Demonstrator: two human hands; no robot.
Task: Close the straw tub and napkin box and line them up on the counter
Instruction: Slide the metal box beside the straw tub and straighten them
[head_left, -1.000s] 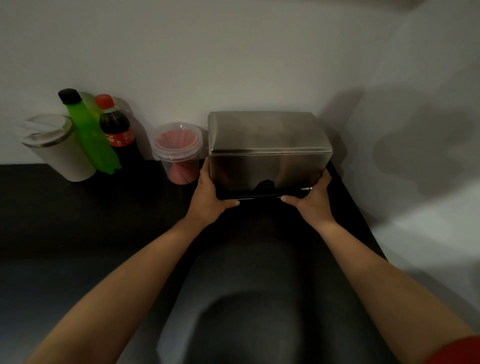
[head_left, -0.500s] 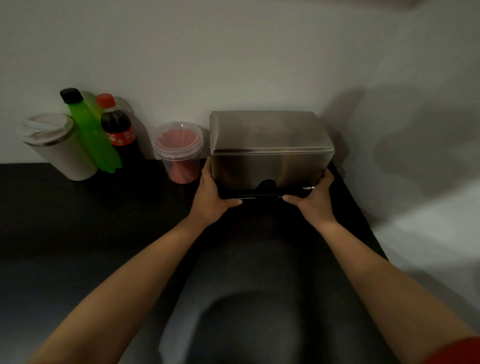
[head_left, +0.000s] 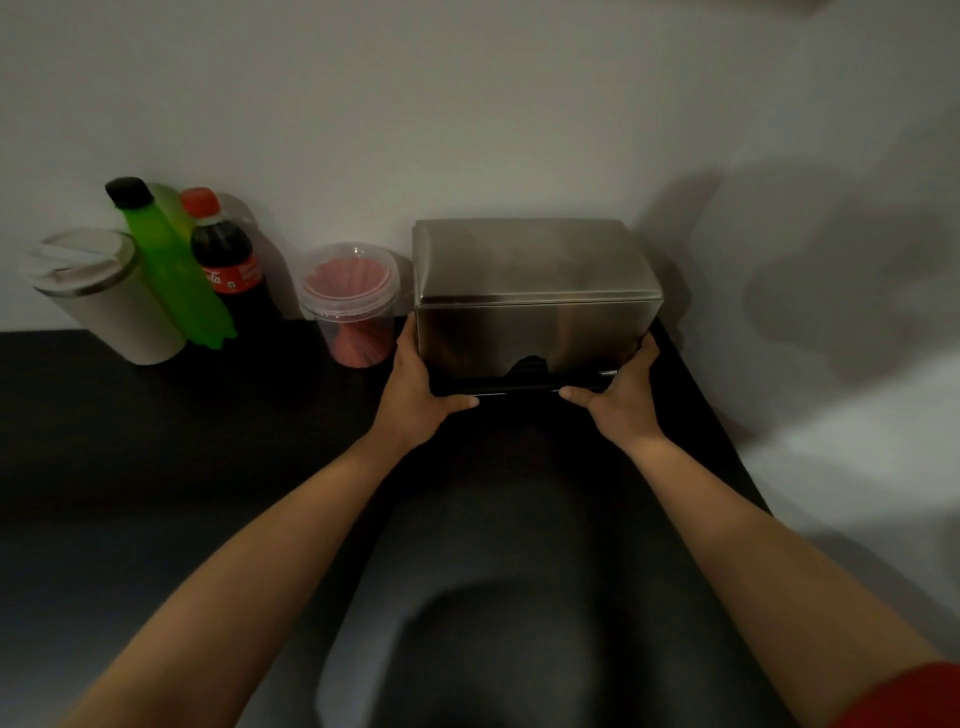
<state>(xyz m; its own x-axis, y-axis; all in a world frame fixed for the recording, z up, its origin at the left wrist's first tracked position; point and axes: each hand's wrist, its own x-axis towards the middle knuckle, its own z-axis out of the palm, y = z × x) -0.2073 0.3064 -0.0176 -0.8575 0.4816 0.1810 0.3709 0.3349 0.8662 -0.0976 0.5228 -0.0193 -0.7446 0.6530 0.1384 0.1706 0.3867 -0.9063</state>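
The steel napkin box (head_left: 535, 291) stands on the black counter (head_left: 156, 441) against the white wall, with its lid down. My left hand (head_left: 415, 389) grips its lower left corner and my right hand (head_left: 618, 400) grips its lower right corner, thumbs along the front bottom edge. Just left of the box, almost touching it, stands the clear straw tub (head_left: 353, 306) with red straws inside and a clear lid on top.
Further left along the wall stand a cola bottle (head_left: 228, 265), a green bottle (head_left: 171, 270) and a white lidded tumbler (head_left: 98, 296). The counter's right edge (head_left: 727, 447) runs close beside the box. My shadow falls on the counter in front.
Both hands stay on the box's lower corners. The box has hardly shifted against the wall.
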